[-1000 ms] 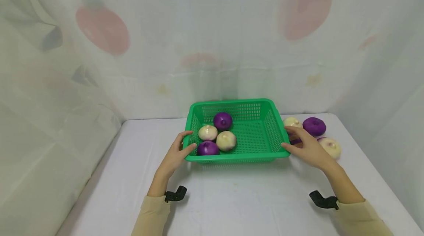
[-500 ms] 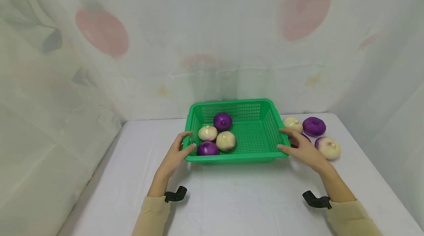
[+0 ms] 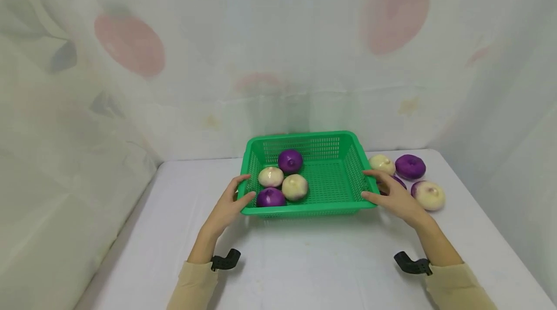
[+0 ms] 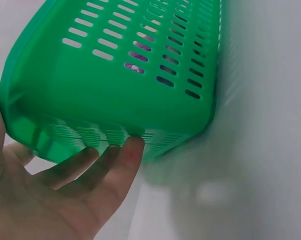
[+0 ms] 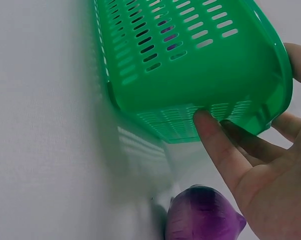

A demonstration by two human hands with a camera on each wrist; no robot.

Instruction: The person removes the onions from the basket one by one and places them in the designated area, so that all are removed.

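A green slotted plastic basket is at the back middle of the table, with two purple onions and two pale onions grouped in its left half. My left hand grips the basket's left end. The left wrist view shows that hand's fingers against the outer end wall, under the rim. At the opposite end, my right hand holds the right rim, thumb at the front corner. In the right wrist view its fingers lie against the slotted end wall below the rim.
Right of the basket lie more onions: a pale one, a purple one, a pale one with a purple side, and a purple one partly behind my right hand. A printed curtain hangs behind the white table.
My right hand has moved left onto the basket's right rim, uncovering more of the onions beside it. My left hand keeps its hold. The head view has shifted slightly.
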